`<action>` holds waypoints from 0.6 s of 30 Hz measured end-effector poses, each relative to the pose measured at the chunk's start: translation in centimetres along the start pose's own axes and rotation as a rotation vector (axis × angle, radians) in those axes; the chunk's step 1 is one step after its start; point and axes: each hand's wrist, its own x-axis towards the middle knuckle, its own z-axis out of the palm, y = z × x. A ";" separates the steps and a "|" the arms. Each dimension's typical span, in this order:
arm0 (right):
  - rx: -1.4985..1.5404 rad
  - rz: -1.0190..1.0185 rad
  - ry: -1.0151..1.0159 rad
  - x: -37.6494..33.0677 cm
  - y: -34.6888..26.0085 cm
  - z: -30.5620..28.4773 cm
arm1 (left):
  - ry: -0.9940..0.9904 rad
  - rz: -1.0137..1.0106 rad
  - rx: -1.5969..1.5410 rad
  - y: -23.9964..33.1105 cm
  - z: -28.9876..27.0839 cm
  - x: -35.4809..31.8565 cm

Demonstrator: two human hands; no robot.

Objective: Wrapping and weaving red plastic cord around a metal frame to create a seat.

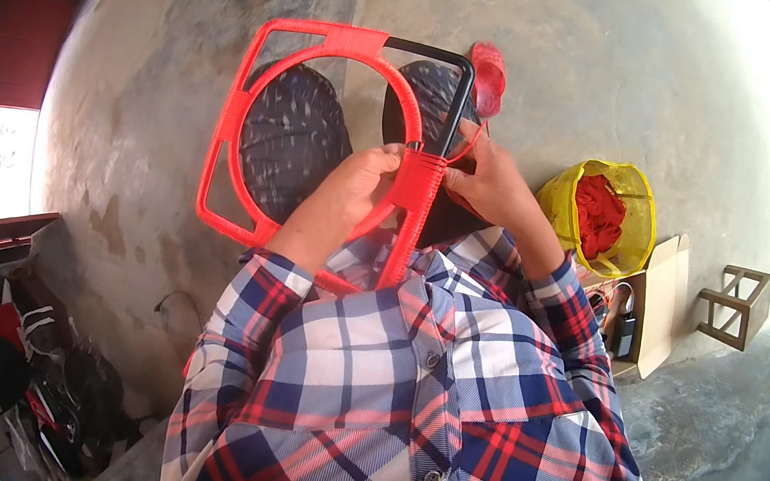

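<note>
A square metal frame point(231, 111) with an inner ring, mostly wrapped in red plastic cord, rests over my knees. Its top right corner point(450, 56) is still bare black metal. My left hand point(359, 183) grips the wrapped right bar point(415, 186) of the frame from the left. My right hand point(487, 181) holds a loose red cord point(466, 150) close against the same bar, just right of the wrapping. Both hands sit near the middle of that bar.
A yellow bag point(637, 232) holding red cord stands on the concrete floor at my right, beside a cardboard box point(660, 304) and a small wooden stool point(735, 305). A red sandal point(489, 76) lies beyond the frame. Dark clutter fills the lower left.
</note>
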 end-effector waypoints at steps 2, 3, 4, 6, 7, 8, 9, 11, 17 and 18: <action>0.000 0.004 -0.107 0.7 1.8 0.1 | -0.046 -0.096 -0.009 -0.3 0.4 -0.1; -0.002 0.002 -0.107 0.9 2.0 0.3 | 0.118 0.047 0.036 -0.9 1.4 0.1; 0.089 -0.021 0.064 1.0 2.1 0.3 | 0.282 0.189 0.080 -1.1 1.8 0.2; 0.178 -0.041 0.234 1.4 1.7 0.3 | 0.341 0.329 0.154 -0.5 0.8 -0.3; 0.116 -0.086 0.305 1.6 1.2 0.2 | 0.399 0.468 0.229 -0.4 0.5 -0.4; 0.054 -0.132 0.376 1.9 0.6 0.2 | 0.399 0.466 0.227 -0.7 0.4 -0.2; -0.123 -0.363 0.425 2.3 0.0 0.5 | 0.454 0.577 0.374 -0.9 1.7 -0.2; -0.253 -0.465 0.313 2.3 -1.6 1.9 | 0.454 0.698 0.634 -1.2 2.7 -0.4; 0.464 -0.082 0.174 1.6 -1.3 -0.8 | 0.307 0.786 0.549 -1.1 2.2 -0.5; 0.185 -0.119 0.072 0.9 -1.3 -3.3 | 0.312 0.746 0.484 -1.0 2.0 -0.4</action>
